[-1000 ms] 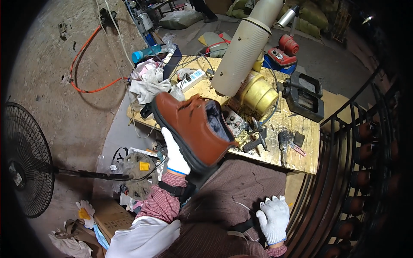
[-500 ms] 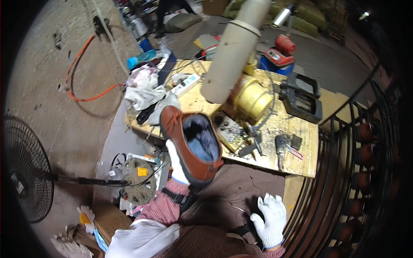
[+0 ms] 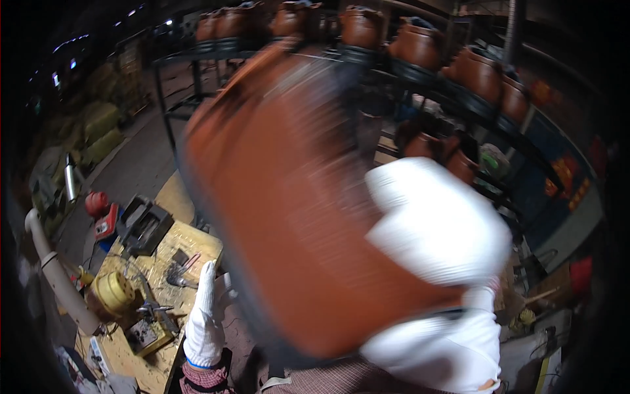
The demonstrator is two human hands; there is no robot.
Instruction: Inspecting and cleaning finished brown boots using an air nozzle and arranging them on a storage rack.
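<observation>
A brown leather shoe [image 3: 282, 217] with a dark sole fills the middle of the view, very close and smeared by motion. At its right side my right hand [image 3: 443, 226], in a white glove, grips the upper near the opening; its fingertips are blurred. My left hand [image 3: 205, 322], also gloved in white, is at the lower left beside the sole, fingers stretched upward. Part of it lies behind the shoe, and whether it touches the sole I cannot tell. White fabric [image 3: 433, 351] shows below the right hand.
A dark metal rack [image 3: 172, 118] carries several brown shoes [image 3: 417, 46] along the back and right. At left stands a wooden workbench [image 3: 154, 368] with a yellow machine part [image 3: 115, 292], a brush [image 3: 177, 276], a black tray [image 3: 144, 226] and a grey pipe [image 3: 69, 289].
The view has swung right, so the bench now lies at left and the rack ahead. The shoe has come much closer, passing from my left hand to my right.
</observation>
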